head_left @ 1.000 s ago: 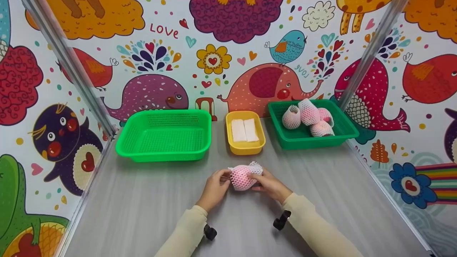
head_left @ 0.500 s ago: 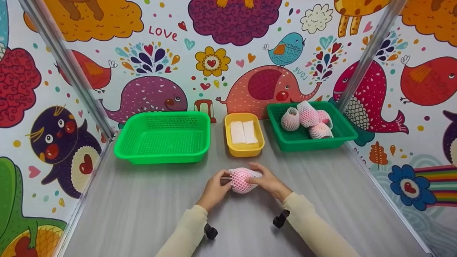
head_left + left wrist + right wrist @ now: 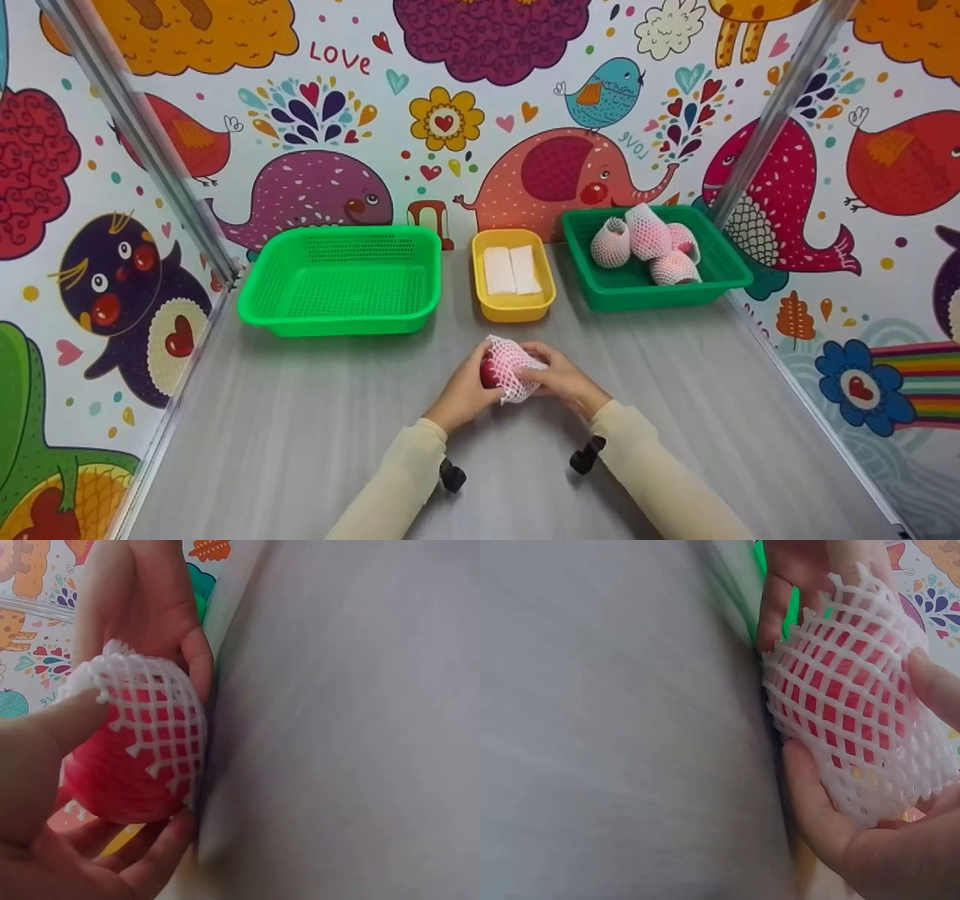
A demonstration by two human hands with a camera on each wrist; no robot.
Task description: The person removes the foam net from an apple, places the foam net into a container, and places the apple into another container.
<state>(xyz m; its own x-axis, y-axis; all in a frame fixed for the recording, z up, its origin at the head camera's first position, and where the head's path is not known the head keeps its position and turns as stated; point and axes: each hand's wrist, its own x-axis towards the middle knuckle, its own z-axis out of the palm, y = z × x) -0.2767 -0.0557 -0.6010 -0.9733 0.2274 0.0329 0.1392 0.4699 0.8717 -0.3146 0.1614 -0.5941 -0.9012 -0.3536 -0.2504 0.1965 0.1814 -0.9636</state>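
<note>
Low over the table, both hands hold a red apple (image 3: 124,772) partly covered by a white foam net (image 3: 847,682). My left hand (image 3: 466,386) has its thumb and fingers curled round the apple's bare end; the thumb lies at the net's cut edge in the left wrist view. Gripping the netted end from the other side is my right hand (image 3: 561,379), its thumb and fingers on the mesh. In the right wrist view, the narrower tail of the net lies loose past the apple, inside the right hand. Red skin shows through the mesh.
Behind the hands stand a bright green basket (image 3: 341,326) on the left, a yellow basket (image 3: 516,309) with two white folded pieces, and a dark green basket (image 3: 660,298) with several netted fruits (image 3: 649,234). Patterned walls enclose the grey table (image 3: 300,442).
The net has slid partway off the apple toward the right, baring red skin on the left. My left hand has shifted from the net's edge to round the apple.
</note>
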